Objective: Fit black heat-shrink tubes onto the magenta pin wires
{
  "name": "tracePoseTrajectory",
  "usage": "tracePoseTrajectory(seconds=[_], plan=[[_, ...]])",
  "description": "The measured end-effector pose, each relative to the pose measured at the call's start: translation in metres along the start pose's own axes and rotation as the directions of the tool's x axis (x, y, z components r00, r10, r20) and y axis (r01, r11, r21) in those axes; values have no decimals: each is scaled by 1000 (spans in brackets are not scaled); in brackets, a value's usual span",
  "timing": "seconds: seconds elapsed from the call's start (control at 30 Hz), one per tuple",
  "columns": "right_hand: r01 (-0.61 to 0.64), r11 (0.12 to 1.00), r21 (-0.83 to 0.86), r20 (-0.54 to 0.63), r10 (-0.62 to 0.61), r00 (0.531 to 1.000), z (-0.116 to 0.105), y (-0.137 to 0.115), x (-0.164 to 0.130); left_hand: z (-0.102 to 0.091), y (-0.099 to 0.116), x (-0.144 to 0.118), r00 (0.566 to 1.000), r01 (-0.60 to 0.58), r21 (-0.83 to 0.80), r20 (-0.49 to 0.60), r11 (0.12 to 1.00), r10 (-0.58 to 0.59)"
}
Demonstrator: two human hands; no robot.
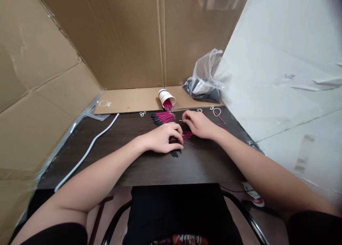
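My left hand [171, 136] rests low over the table with its fingers curled. Whatever lies between its thumb and fingers is hidden. Several short black tubes [175, 154] lie just below it. My right hand [196, 124] is closed in a pinch, and a thin wire with a gold-coloured tip [180, 120] pokes out of its fingers to the left. Between the hands lie loose magenta wires [187, 134], partly covered by both. Beyond my left hand is a pile of magenta wires with black ends [163, 117].
A tipped paper cup [166, 98] holds more magenta wires. Behind, a clear bag [204, 86] of black pieces sits on a cardboard strip [128, 99]. White rings [217, 112] and stray wires [222, 126] lie right. A pale cord [89, 149] runs along the left; cardboard walls enclose the table.
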State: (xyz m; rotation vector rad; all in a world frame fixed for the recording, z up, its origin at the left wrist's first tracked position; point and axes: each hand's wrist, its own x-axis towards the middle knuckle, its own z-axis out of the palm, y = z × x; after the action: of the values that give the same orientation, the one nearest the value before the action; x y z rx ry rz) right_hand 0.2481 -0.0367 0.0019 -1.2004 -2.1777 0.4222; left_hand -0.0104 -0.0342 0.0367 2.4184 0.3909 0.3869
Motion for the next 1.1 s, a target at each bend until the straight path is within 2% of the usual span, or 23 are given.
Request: tracePoseTrajectory(seconds=[0.13, 0.27, 0.43, 0.67, 0.8, 0.9, 0.97, 1.03, 1.1], plan=[[-6, 994, 107, -128, 20, 992, -1, -5, 1, 9, -3, 0, 1000, -15, -8, 12, 1000, 15], [11, 996, 91, -198, 8, 980, -3, -11, 0, 11, -1, 1, 1000, -22, -13, 8, 1000, 22], [11, 994, 109, -202, 11, 979, -2, -13, 1, 10, 3, 0, 999, -17, 20, 42, 1000, 16], [-27, 985, 170, -174, 56, 983, 4, -13, 0, 14, 9, -3, 995, -34, 217, 94, 976, 14], [-40, 990, 136, -200, 67, 978, 4, -11, -1, 18, 6, -3, 996, -54, 253, 80, 966, 34], [-48, 993, 109, -252, 74, 965, 3, -10, -1, 20, 2, 0, 1000, -21, 204, -7, 979, 23], [-51, 993, 109, -279, 79, 957, 3, -10, -1, 19, -3, 2, 990, 47, 112, -134, 993, -32], [-48, 991, 123, -292, 82, 953, 3, -11, -1, 18, -9, 6, 949, 128, -40, -286, 991, -134], [-36, 990, 138, -306, 77, 949, 3, -12, -2, 17, -16, 9, 874, 169, -236, -413, 957, -256]])
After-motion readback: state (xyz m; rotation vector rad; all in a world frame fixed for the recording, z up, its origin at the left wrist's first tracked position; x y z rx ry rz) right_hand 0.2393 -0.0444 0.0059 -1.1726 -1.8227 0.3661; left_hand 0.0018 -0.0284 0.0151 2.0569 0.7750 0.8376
